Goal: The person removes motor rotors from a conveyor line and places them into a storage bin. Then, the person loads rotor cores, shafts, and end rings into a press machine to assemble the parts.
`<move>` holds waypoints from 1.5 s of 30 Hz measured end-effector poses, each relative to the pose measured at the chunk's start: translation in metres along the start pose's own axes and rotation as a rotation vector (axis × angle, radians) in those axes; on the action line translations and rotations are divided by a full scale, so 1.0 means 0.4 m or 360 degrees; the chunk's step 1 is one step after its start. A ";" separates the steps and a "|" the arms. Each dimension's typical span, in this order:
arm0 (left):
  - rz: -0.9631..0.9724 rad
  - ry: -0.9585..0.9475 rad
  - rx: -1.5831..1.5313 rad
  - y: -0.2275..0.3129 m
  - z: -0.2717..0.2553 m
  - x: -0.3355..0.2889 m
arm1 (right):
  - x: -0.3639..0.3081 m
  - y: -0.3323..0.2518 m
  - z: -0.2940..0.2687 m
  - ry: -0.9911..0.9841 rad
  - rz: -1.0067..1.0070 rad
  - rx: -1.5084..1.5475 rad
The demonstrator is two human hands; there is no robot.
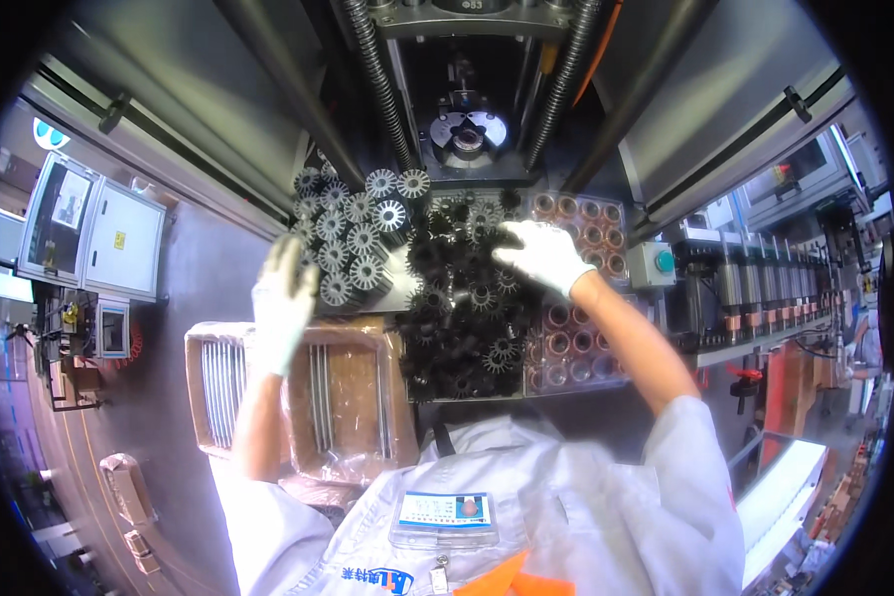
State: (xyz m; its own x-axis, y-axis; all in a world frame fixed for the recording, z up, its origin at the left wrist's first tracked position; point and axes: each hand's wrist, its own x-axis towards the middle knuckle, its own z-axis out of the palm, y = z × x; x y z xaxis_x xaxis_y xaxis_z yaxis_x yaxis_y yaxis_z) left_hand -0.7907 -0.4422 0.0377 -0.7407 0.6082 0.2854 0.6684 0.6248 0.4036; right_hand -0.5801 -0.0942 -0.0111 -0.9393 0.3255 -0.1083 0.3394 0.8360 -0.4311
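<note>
My left hand [286,286], in a white glove, is beside the left edge of several stacked metal toothed rotor cores [363,238]. Its fingers are apart and I see nothing between them. The white-gloved right hand [544,254] reaches over a tray heaped with black toothed end pieces [467,298]. Its fingers are bent together at the pile's right side, and whatever they pinch is hidden. Just right of that hand lie clear trays of copper-coloured rings [591,211].
A press fixture with a round seat [467,139] stands behind the parts, flanked by dark posts and coiled hoses [379,79]. At the lower left is a plastic-lined carton [353,397] with metal rods. A green button box [654,263] sits at the right.
</note>
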 end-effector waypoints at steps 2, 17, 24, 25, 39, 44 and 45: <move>0.0426 -0.0075 0.0013 0.054 0.013 -0.034 | -0.006 -0.026 -0.017 0.0004 0.0014 0.0138; 0.0766 -0.0117 0.0294 0.067 0.111 -0.049 | -0.025 0.029 -0.038 0.0198 -0.0074 0.1276; 0.0886 -0.0324 0.0320 0.105 0.088 -0.058 | 0.006 -0.039 -0.140 0.0274 -0.0145 0.1781; 0.0847 -0.0256 0.0280 0.122 0.084 -0.057 | 0.029 -0.052 -0.180 0.0274 -0.0125 0.1708; 0.0170 0.0035 -0.0858 0.240 0.003 0.056 | 0.476 -0.035 -0.247 0.0702 0.0008 0.1067; 0.0439 0.0266 -0.0825 0.308 0.029 0.202 | 0.422 -0.043 -0.211 0.1112 -0.0022 0.0767; 0.0414 0.0253 -0.0804 0.313 0.039 0.242 | 0.377 -0.060 -0.199 0.1067 -0.0048 0.0830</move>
State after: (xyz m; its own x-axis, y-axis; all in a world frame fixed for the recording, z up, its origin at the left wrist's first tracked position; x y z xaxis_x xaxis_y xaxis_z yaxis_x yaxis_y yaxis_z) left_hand -0.7777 -0.2975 0.1021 -0.5839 0.6049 0.5414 0.7434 0.1304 0.6561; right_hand -0.7261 -0.0300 0.0542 -0.6635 0.6368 0.3928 0.0938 0.5917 -0.8007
